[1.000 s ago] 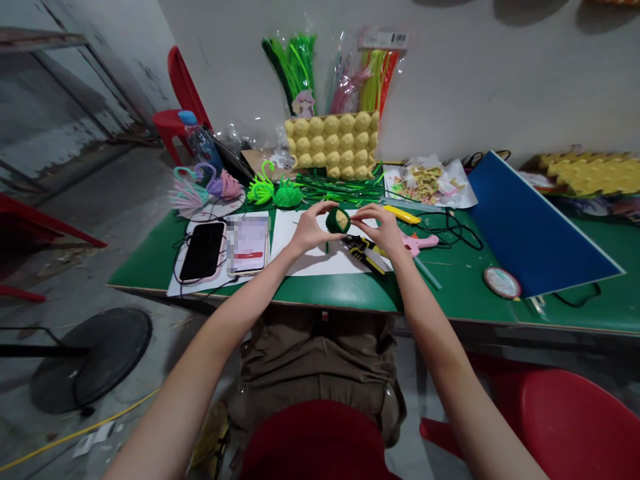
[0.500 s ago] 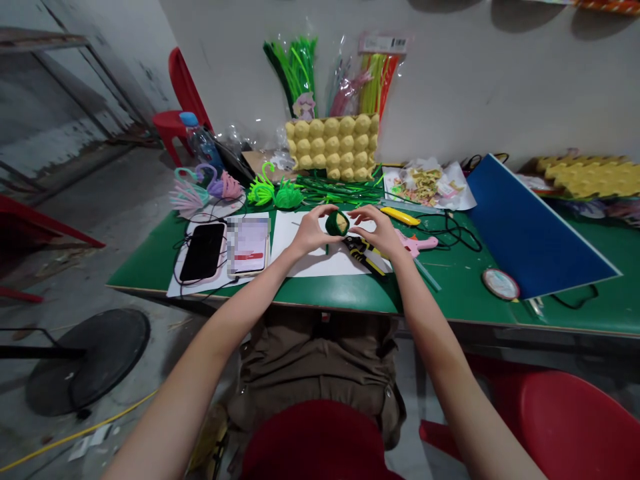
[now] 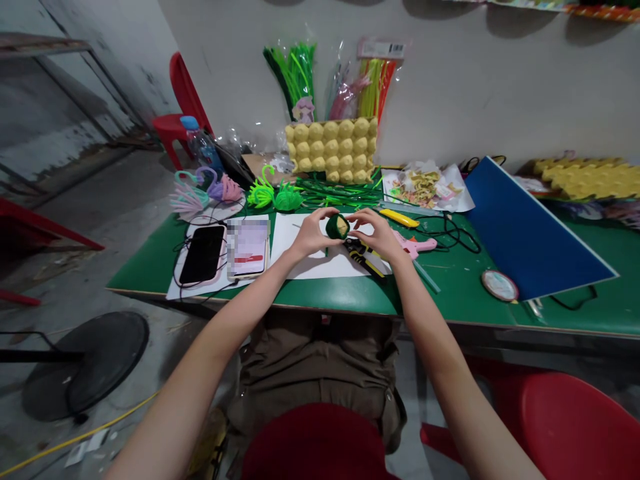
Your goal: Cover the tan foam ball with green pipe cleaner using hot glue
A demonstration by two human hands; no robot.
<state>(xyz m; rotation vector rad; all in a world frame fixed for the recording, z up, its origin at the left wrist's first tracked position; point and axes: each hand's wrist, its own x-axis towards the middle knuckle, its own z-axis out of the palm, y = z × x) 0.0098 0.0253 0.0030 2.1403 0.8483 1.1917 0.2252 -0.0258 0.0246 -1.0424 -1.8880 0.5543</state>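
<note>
My left hand (image 3: pixel 313 235) is closed around the side of a small cup-shaped piece wrapped in dark green fuzzy pipe cleaner (image 3: pixel 332 229), its thumb below and fingers above. A bare yellow patch like egg-carton pulp shows on the side of this piece. Close by on the right, my right hand (image 3: pixel 374 231) curves with thumb and index finger apart, tips at or near the piece's edge; whether they touch it I cannot tell. Beneath the hands lie a white sheet (image 3: pixel 300 268) and black-and-yellow pliers (image 3: pixel 367 261).
Two phones (image 3: pixel 203 255) lie at left. Behind stand a yellow egg carton (image 3: pixel 333 148) and finished-looking green pipe-cleaner swans (image 3: pixel 287 197). Loose green stems (image 3: pixel 345 193), a yellow cutter (image 3: pixel 400 218), a pink glue gun (image 3: pixel 417 247), a tape roll (image 3: pixel 500 285) and a blue board (image 3: pixel 535 233) are also there.
The view has shifted very slightly. Both hands stay almost where they were around the green-wrapped piece, which is about the same in position and tilt.
</note>
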